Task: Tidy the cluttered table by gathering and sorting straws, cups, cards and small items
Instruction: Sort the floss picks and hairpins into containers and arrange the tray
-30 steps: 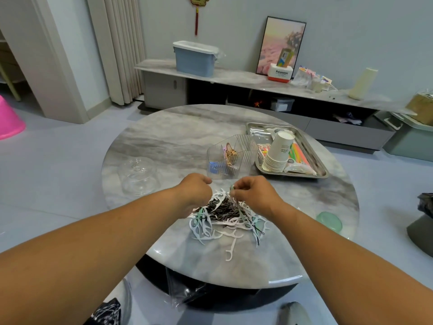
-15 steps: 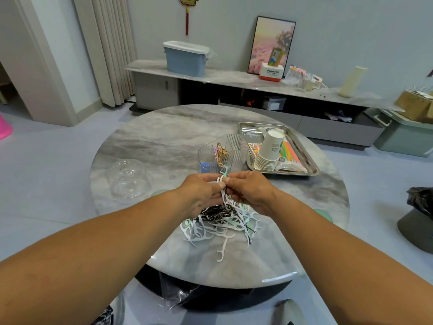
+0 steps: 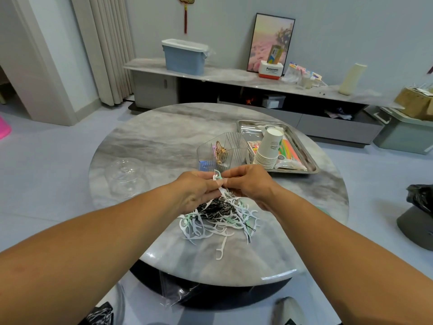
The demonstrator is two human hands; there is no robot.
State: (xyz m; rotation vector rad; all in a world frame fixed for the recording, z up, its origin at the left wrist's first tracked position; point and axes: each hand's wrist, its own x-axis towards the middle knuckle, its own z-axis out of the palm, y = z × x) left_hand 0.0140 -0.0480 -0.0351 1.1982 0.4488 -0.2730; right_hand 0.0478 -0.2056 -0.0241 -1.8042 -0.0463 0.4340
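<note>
Both hands have come together since a second ago, lifted slightly above the pile (image 3: 218,219). Left hand (image 3: 196,191) and right hand (image 3: 248,184) meet fingertip to fingertip, jointly pinching a few floss picks (image 3: 218,178). Pile of white and green picks mixed with dark pins lies on the table (image 3: 145,141), directly beneath the hands. Clear organizer (image 3: 222,151) stands just beyond. Cup stack (image 3: 268,148) leans in the tray (image 3: 304,151), beside coloured straws (image 3: 289,148).

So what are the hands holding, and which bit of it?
Both the left hand and the right hand pinch a small bunch of floss picks by their handles, lifted above the pile. The looped heads stick up.
</note>
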